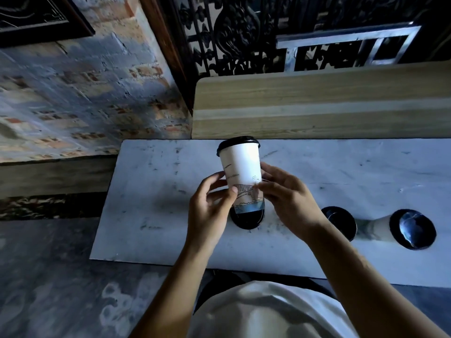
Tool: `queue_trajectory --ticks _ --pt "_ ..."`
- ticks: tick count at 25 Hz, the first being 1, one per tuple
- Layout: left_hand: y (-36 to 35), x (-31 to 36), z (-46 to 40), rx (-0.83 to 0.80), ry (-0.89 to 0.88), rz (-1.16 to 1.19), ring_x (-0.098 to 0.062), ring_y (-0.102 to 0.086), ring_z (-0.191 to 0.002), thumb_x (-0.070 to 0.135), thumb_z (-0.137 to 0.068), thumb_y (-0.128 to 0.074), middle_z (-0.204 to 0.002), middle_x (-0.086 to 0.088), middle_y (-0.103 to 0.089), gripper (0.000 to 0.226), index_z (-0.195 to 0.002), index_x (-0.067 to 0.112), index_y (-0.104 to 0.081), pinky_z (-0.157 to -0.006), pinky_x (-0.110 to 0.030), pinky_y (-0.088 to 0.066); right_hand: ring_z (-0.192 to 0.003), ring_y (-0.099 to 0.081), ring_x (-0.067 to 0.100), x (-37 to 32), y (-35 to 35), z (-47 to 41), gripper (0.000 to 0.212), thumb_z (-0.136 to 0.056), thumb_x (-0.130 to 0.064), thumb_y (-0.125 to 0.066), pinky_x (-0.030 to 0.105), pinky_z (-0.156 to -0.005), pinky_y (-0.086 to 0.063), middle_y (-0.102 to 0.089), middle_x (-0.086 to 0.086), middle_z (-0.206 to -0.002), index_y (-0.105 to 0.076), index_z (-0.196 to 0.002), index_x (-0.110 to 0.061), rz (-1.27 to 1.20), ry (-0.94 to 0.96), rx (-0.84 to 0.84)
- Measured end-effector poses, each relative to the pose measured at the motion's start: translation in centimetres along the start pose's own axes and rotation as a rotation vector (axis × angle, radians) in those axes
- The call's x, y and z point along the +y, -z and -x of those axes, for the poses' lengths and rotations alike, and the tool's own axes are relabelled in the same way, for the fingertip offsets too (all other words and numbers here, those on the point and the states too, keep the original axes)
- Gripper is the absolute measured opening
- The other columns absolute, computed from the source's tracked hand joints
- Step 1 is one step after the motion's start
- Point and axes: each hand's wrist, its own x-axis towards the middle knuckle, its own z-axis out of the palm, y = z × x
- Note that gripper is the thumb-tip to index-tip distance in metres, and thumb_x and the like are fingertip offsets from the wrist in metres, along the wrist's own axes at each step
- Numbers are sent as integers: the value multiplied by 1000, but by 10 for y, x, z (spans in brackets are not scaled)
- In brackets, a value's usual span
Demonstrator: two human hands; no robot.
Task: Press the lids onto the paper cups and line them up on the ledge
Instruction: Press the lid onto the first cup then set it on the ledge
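1. You've got both hands on the lidded cup: left hand and right hand each have a curled grip on its lower half, bench centre.
2. A loose black lid lies under it.
3. At 3 o'clock, two capped cups look done. Lining up on the ledge at 12 looks not yet done.

The white paper cup near the middle of the frame carries one small line of print above a drawn bridge, but its letters are too blurred to read.
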Motion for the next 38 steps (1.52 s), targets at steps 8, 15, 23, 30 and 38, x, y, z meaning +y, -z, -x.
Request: queue_trajectory --ticks 8,15,23,30,38 --pt "-21 -6 -7 122 -23 -107 -18 -74 -90 21 -83 -72 -108 -5 -73 63 -143 19 -52 -83 -32 -62 -101 -67 23 -8 24 -8 59 -94 4 -51 36 -87 -51 -67 18 -130 -58 -139 -34 160 -81 -13" --pt "0 -12 -20 138 -154 -137 -13 -73 -89 1 -90 -66 -106 -5 -75 29 -105 25 -71 -73 -17 -55 -111 -71 36 1 6 -18 64 -79 -16 -82 49 -98 -59 -71 15 -128 -62 -140 -18 298 -40 35" --pt "46 -18 -48 73 -88 -3 -7 -74 -91 13 -88 -75 -98 7 -77 24 -107 26 -67 -74 -17 -57 -102 -74 22 8 -37 -48 62 -81 -8 -76 33 -91 -60 -73 16 -118 -56 -138 -18 171 -82 44" --pt "69 -30 -139 -16 -86 -159 -17 -75 -97 11 -88 -73 -122 4 -71 32 -116 22 -62 -77 -28 -60 -109 -72 10 13 -65 -135 56 -80 -13 -82 25 -78 -62 -68 3 -126 -63 -127 -36 662 91 83" --pt "35 -87 -380 -2 -221 -168 -22 -66 -111 -17 -90 -56 -127 -14 -64 53 -141 -2 -49 -86 -13 -52 -100 -71 12 42 -36 -364 66 -79 -9 -85 26 -87 -61 -68 -2 -117 -47 -133 -13 919 234 165"
